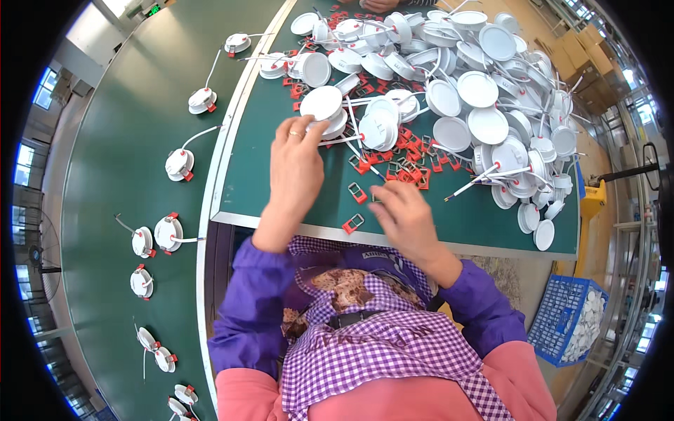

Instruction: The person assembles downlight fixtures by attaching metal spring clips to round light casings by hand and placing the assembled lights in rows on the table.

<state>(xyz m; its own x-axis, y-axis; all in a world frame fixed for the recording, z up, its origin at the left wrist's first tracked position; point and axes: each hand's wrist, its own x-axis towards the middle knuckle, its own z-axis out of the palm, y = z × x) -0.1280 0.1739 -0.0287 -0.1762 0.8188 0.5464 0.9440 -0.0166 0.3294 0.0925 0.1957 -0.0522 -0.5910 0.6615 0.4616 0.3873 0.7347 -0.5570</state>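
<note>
My left hand (298,165) has its fingertips curled on the lower edge of a white round downlight (322,103), part of a small stack at the near left of the heap. The fingers hide where they meet its rim. My right hand (407,219) is closed in a pinch, a little blurred, around a small wire spring clip (376,198) that is mostly hidden by the fingers. Two red spring clips (357,193) (353,224) lie loose on the green table between my hands. More red clips (411,168) are piled just beyond my right hand.
A large heap of white downlights (484,91) with wire leads covers the table's far right. On the green surface at left, beyond a pale edge strip (214,172), sit several clipped downlights (180,164). A blue crate (562,319) stands at lower right. Another person's hands (379,5) show at the top.
</note>
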